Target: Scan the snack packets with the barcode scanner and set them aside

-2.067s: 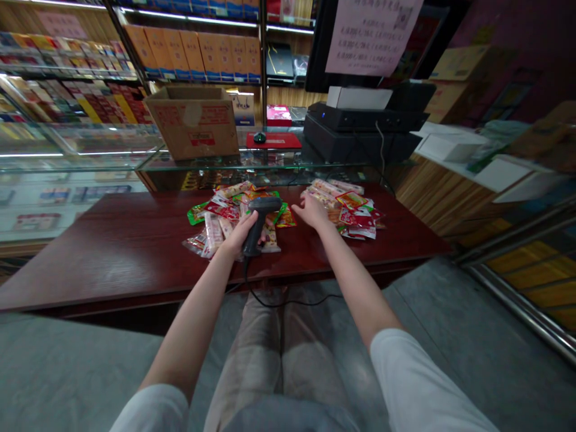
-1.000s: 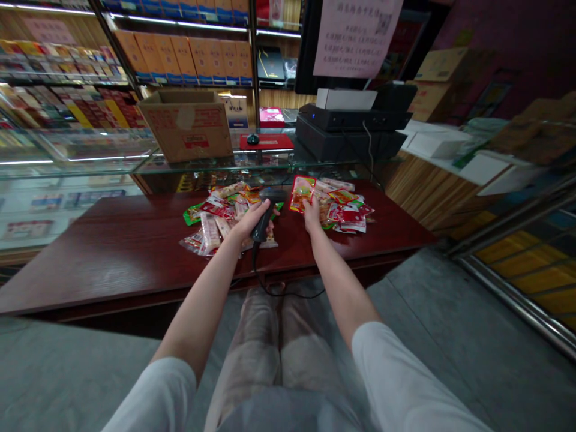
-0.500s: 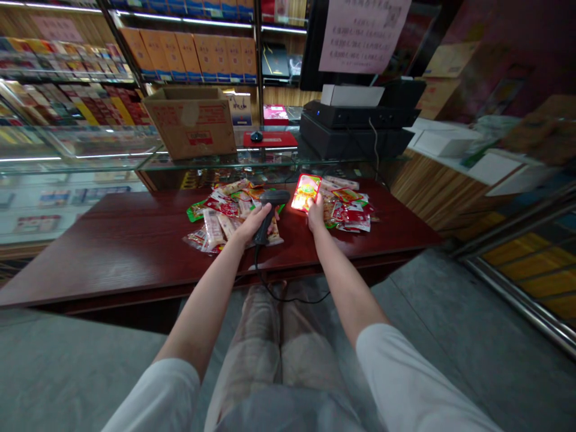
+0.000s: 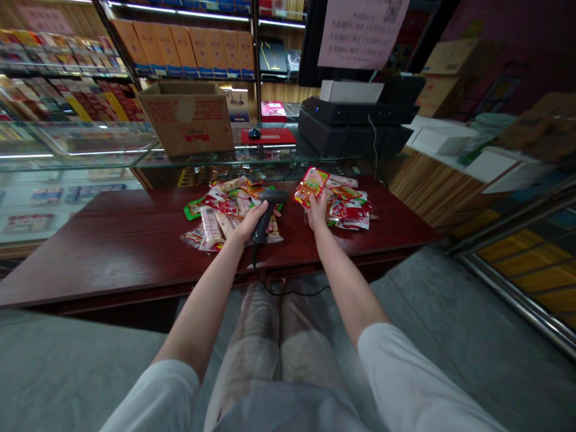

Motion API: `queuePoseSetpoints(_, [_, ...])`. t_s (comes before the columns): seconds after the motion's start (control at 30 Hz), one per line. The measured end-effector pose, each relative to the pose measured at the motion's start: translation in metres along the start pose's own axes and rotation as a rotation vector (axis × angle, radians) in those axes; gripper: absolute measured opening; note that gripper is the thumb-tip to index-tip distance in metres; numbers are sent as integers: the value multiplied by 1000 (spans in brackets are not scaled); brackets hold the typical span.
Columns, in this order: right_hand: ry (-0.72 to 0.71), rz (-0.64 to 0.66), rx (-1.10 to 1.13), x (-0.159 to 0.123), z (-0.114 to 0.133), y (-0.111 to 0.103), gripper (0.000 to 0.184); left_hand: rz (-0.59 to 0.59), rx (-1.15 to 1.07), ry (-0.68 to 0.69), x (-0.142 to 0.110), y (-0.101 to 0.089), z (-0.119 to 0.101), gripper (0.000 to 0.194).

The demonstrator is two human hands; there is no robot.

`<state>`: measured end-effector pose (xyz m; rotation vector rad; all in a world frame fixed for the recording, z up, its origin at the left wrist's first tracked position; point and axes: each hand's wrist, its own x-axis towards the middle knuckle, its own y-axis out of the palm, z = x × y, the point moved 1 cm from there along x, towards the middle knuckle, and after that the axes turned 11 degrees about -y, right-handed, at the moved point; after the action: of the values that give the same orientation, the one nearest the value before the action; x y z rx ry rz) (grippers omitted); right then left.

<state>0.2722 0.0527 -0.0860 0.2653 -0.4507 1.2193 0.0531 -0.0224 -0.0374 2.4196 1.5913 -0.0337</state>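
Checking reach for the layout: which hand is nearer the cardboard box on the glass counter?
Left. The left hand, gripping a barcode scanner, is in front of the cardboard box and to its right. The right hand, holding a snack packet, is farther right.

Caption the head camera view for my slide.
Left hand grips black corded barcode scanner; right hand holds red plastic snack packet.

A loose white short sleeve (image 4: 155, 399) was worn on each arm, and pale beige cloth trousers (image 4: 310, 354) were seen under a grey-blue fabric hem (image 4: 288, 414); the left hand (image 4: 245, 225) and the right hand (image 4: 317, 211) were left bare.
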Motion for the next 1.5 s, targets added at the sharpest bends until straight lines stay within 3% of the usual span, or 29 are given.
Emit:
queuePoseSetpoints(0.13, [-82, -219, -128, 1, 18, -12, 46, 3, -53, 8, -1, -2, 2, 58])
queuePoseSetpoints(0.33, [-220, -185, -606, 24, 53, -59, 61, -60, -161, 10, -13, 1, -3, 60])
queuePoseSetpoints(0.53, [114, -99, -966, 52, 51, -105, 38, -168, -324, -59, -21, 2, -11, 61])
queuePoseSetpoints(0.6, [139, -121, -1011, 51, 46, -111, 40, -191, -361, -57, -22, 2, -13, 60])
queuePoseSetpoints(0.7, [-5, -99, -990, 40, 49, -100, 38, -215, -383, -51, -21, 1, -14, 62])
queuePoseSetpoints(0.8, [-57, 38, -713, 23, 59, -61, 27, -233, -385, -54, -22, 1, -14, 61])
queuePoseSetpoints(0.83, [19, 101, -573, 16, 62, -43, 26, -239, -379, -54, -22, 1, -14, 61])
queuePoseSetpoints(0.9, [340, 274, -276, 1, 62, -4, 30, -246, -364, -60, -22, 1, -14, 63])
queuePoseSetpoints(0.93, [429, 340, -217, -5, 62, 15, 29, -245, -359, -67, -23, 1, -14, 64])
queuePoseSetpoints(1.0, [529, 425, -127, -14, 59, 43, 28, -235, -354, -77, -23, 2, -14, 66])
queuePoseSetpoints(1.07, [572, 449, -72, -18, 53, 58, 34, -221, -349, -66, -24, 2, -14, 66])
queuePoseSetpoints(1.23, [563, 384, 66, -14, 45, 54, 36, -215, -335, -50, -26, 4, -15, 66])
queuePoseSetpoints(1.37, [491, 311, 152, 1, 43, 31, 20, -191, -321, -26, -23, 3, -13, 67])
queuePoseSetpoints(1.5, [282, 156, 126, 19, 37, 0, 30, -212, -321, -29, -20, 0, -9, 66])
